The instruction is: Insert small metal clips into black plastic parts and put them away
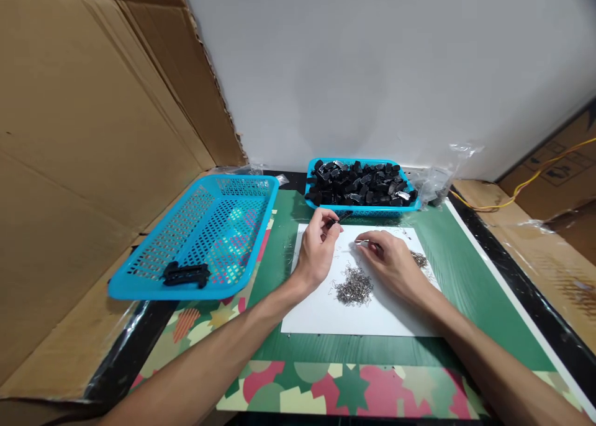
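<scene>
My left hand is closed on a small black part over the back edge of a white sheet. To its right, my right hand pinches a thin metal tool, perhaps tweezers, whose tip points left toward the black part without touching it. Below and between the hands lies a pile of small metal springs or clips. A smaller metal pile shows beyond my right hand, partly hidden by it.
A blue basket full of black parts stands at the back. Another blue basket at left holds a few black pieces. Cardboard walls the left side; plastic bags and a yellow cable are at right.
</scene>
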Demonstrator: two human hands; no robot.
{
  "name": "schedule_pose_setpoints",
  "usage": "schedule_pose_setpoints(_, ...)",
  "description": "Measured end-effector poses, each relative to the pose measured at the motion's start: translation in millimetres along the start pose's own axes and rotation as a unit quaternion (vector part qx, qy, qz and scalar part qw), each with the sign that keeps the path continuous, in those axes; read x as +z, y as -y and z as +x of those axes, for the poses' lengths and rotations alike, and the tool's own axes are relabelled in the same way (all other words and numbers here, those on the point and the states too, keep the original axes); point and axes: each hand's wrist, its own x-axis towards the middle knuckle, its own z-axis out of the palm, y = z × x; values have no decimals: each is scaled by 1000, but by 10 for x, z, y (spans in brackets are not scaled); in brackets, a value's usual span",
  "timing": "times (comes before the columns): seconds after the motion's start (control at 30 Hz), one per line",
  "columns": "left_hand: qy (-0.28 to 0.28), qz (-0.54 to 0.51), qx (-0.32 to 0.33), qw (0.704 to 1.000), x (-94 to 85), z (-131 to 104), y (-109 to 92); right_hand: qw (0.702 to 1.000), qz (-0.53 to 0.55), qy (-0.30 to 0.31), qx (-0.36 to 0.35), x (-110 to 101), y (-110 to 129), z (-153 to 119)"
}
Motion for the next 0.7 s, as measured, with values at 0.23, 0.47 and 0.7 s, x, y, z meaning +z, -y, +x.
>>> schedule_pose_setpoints(0.23, 0, -2, -13, 1000, -10, -3, -16, 1000, 4, 10, -5, 91, 0, 115)
schedule_pose_setpoints(0.47, -13, 19, -3, 1000, -20, 0, 7, 1000, 12, 11, -8, -193, -64, 142)
schedule_pose_setpoints(0.7, -26, 31, -4, 999, -32, -3, -15, 991, -78, 49, 98, -773, -439, 153)
